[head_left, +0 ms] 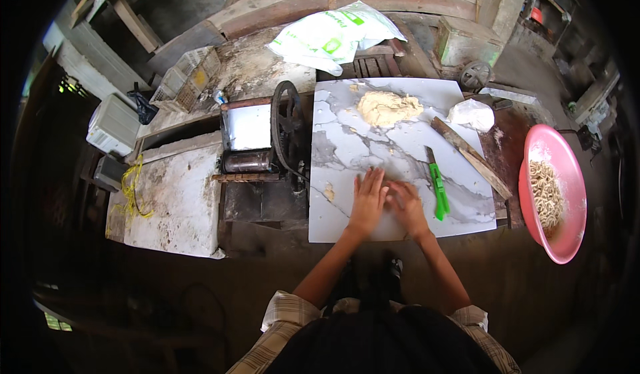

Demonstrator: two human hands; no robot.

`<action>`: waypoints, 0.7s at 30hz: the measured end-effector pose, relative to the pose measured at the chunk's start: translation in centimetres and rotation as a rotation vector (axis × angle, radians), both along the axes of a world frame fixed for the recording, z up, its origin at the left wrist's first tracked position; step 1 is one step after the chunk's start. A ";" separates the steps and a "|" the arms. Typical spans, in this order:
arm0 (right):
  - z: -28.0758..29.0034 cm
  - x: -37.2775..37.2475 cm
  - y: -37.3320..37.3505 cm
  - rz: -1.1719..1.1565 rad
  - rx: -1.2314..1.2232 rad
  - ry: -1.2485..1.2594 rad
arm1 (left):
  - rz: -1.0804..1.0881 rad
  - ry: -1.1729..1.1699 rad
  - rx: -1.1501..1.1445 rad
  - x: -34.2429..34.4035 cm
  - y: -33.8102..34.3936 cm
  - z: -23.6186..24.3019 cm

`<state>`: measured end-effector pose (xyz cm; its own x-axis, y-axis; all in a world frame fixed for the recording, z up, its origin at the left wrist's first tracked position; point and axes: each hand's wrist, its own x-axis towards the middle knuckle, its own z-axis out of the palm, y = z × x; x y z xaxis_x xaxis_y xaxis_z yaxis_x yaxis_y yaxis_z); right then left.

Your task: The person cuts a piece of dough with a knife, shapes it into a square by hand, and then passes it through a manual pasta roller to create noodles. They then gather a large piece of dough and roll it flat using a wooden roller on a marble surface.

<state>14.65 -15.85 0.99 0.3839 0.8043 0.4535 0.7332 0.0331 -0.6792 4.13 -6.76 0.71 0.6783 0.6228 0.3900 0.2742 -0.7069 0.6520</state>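
Left hand [369, 201] and right hand [406, 209], outstretched palm-down on the worktop [477, 211] (anything beneath is hidden), lie near the knife [439, 191].

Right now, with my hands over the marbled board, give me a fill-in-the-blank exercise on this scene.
The cutter has a handle coloured ____. The basin holding noodle-like strands is coloured ____. The wooden stick lies to the ____ of the cutter. The wheeled machine stands to the ____ of the board.
Missing words: green; pink; right; left.
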 end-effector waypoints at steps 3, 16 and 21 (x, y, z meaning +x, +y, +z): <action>1.4 -1.7 -0.1 0.009 -0.055 -0.094 | -0.117 -0.099 -0.190 -1.6 1.3 1.3; 0.6 0.2 2.5 -0.085 -0.156 -0.360 | -0.191 -0.066 0.072 0.7 3.0 -0.2; 0.2 -1.6 1.9 -0.198 -0.327 -0.516 | -0.071 0.316 0.515 0.2 1.0 -0.5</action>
